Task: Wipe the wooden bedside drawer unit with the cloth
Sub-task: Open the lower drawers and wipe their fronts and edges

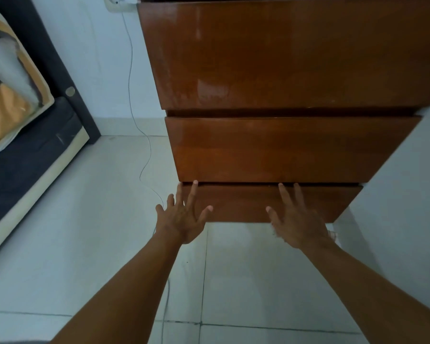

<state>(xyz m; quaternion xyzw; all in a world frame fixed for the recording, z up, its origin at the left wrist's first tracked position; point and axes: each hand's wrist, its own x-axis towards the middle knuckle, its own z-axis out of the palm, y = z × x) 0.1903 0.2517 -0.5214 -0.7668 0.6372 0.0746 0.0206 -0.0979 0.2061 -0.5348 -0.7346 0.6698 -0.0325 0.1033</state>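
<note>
The wooden bedside drawer unit (283,70) fills the upper right, glossy brown, with three drawer fronts stacked. Both my arms reach toward the lowest drawer front (246,204). My left hand (183,217) has its fingers spread and empty, with two fingertips at the gap above the lowest drawer's left end. My right hand (298,219) is also spread and empty, its fingertips at the same gap further right. No cloth is in view.
A bed (23,135) with a dark frame and an orange and white cover stands at the left. A thin white cable (132,95) hangs from a wall socket (114,3) down onto the tiled floor (85,244). A white wall (407,194) borders the unit's right side.
</note>
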